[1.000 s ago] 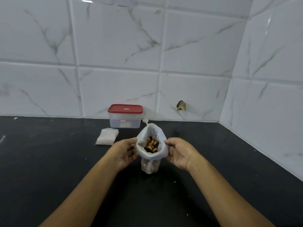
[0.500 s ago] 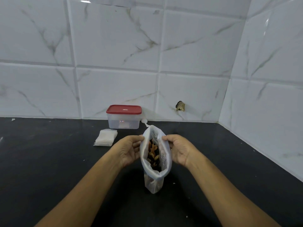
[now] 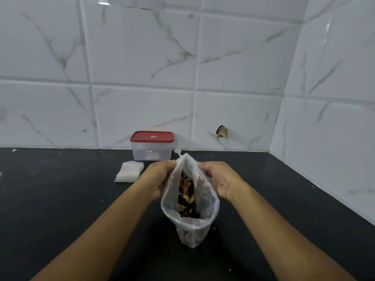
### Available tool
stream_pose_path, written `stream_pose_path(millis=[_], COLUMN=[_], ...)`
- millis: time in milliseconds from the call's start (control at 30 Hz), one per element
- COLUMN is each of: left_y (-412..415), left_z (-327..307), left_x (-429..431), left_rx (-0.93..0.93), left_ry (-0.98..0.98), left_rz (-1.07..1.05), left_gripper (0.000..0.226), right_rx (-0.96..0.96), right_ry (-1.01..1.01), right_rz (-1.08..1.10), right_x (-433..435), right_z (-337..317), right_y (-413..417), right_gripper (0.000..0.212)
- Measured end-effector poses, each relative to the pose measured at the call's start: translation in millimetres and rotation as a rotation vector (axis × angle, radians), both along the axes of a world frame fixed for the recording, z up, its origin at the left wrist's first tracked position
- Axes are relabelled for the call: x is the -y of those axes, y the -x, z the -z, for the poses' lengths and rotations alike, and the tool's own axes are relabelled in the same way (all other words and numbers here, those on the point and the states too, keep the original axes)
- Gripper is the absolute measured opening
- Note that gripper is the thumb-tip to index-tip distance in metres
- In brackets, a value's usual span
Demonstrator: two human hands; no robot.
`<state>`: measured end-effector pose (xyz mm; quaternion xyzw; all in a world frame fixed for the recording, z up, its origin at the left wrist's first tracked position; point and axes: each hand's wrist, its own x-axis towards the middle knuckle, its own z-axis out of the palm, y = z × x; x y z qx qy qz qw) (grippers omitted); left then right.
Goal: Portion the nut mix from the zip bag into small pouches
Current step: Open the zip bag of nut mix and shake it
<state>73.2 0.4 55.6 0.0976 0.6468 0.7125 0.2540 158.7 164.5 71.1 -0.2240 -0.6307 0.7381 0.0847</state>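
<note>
Since a second ago the zip bag (image 3: 205, 199) mouth has narrowed from round to a long slit, tipped toward the camera. It stands centre-near over the black counter (image 3: 60, 199) with the nut mix (image 3: 187, 197) inside. Left hand (image 3: 157, 179) and right hand (image 3: 218, 179) each pinch one side of the rim. Farther left, the small pouches (image 3: 129, 172) lie stacked flat, apparently unfilled. Red-lidded container (image 3: 152, 148) beyond, closed. Portioning not yet begun, by my read.

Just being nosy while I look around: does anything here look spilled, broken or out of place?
One wall tile has a ragged dark hole just above the counter, right of the red-lidded container. The nut mix sits inside the zip bag, none spilled.
</note>
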Motion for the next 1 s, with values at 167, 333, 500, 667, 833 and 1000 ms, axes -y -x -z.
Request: stream_pose_path(millis=[167, 333, 500, 667, 833, 1000], left_y=[-3.0, -1.4, 0.8, -0.8, 22.2, 19.7], left_z=[-1.3, -5.8, -3.1, -5.0, 2.5, 8.9], left_x=[3.2, 2.2, 3.6, 3.9, 8.7, 10.8], left_rx=[-0.612, -0.914, -0.871, -0.441, 0.306, 0.175], left_ry=[0.355, 0.775, 0.614, 0.268, -0.044, 0.050], left_rz=[-0.039, -0.166, -0.157, -0.077, 0.015, 0.012], left_gripper=[0.014, 0.021, 0.007, 0.021, 0.024, 0.023], right_rx=[-0.009, -0.008, -0.042, -0.004, 0.086, 0.085], right_ry=[-0.146, -0.236, -0.285, -0.253, 0.123, 0.022], right_rz=[-0.023, 0.048, 0.048, 0.069, 0.073, 0.039], right_x=[-1.9, -2.2, -0.8, -3.7, -10.2, -13.7], right_z=[-4.3, -3.6, -3.1, 1.9, 4.8, 9.4], right_y=[-3.6, -2.4, -5.4, 7.0, 13.0, 10.1], right_gripper=[0.015, 0.012, 0.010, 0.019, 0.017, 0.014])
